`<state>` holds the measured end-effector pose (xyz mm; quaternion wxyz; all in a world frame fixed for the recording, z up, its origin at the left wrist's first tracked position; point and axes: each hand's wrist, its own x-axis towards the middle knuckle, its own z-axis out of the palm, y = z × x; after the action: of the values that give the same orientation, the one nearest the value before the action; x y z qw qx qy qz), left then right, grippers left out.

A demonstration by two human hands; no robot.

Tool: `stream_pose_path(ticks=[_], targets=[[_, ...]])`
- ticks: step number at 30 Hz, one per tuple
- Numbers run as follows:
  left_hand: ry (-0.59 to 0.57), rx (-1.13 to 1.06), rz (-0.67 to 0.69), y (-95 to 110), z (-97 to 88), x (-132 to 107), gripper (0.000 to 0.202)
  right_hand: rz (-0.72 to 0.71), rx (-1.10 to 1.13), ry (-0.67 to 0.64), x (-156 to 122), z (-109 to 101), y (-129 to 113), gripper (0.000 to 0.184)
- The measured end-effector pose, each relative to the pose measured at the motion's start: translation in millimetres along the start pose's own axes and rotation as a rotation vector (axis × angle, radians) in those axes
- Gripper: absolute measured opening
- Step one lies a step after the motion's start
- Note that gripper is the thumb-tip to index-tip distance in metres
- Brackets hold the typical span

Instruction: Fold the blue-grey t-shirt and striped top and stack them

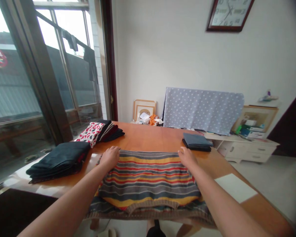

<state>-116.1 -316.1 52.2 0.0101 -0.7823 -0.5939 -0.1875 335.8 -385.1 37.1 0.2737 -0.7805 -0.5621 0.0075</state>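
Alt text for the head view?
The left hand and right hand rest palm-down on the far edge of a striped garment spread on a wooden table. Folded dark clothes lie to the left, a folded blue-grey stack to the right.

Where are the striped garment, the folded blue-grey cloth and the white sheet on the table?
striped garment (148, 177), head view, middle of its top folded layer.
folded blue-grey cloth (196, 140), head view, centre of its top face.
white sheet (235, 187), head view, centre of the sheet.
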Motion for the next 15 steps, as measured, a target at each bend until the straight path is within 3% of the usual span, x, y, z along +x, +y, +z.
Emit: stream_pose_path(ticks=[5,8,11,15], targets=[[-0.175,0.068,-0.134,-13.1,3.5,32.5,0.049,0.119,-0.084,-0.039,23.5,11.1,13.6,0.064],[-0.244,0.068,-0.135,-14.7,4.7,45.5,0.032,0.142,-0.115,-0.082,28.6,16.7,18.9,0.052],[-0.228,0.066,-0.143,-11.2,7.5,54.3,0.020,0.113,-0.126,-0.068,32.6,17.6,21.5,0.026],[-0.124,0.059,-0.185,2.5,13.7,64.3,0.031,0.087,-0.154,0.060,42.3,8.9,23.3,0.030]])
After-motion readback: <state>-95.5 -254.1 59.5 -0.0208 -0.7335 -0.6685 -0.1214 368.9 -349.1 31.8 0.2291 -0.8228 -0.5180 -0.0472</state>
